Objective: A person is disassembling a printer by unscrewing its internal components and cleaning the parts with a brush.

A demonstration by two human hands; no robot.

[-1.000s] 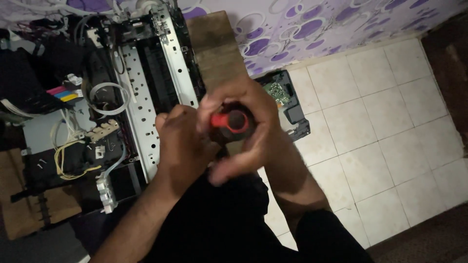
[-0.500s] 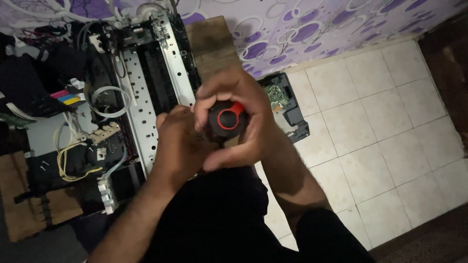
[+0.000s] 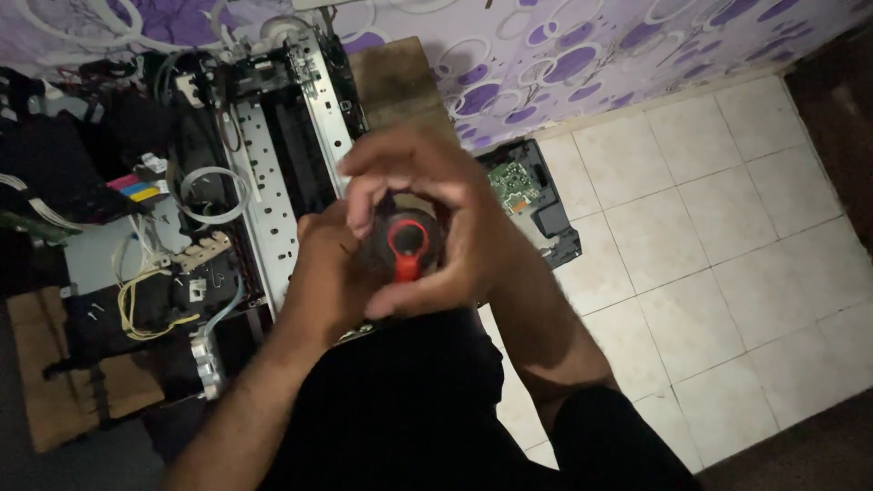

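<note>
gripping screwdriver handle (image 3: 406, 245) | r hand (image 3: 455, 227) wrapped round top | l hand (image 3: 327, 273) closed on side

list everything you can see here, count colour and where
screwdriver handle: 1, black with red end, centre, between both hands
opened printer: 1, black with bare silver metal frame, upper left on the floor
loose wires: a bundle, yellow and white, left of the printer frame
circuit board: 1, green, in a black housing right of the hands
wooden board: 1, brown, top centre against the wall
cloth: 1, purple and white circle pattern, along the top
floor tiles: many, off-white, right half
left hand: 1, cupped against the handle's left side
right hand: 1, wrapped around the handle from the right
</note>
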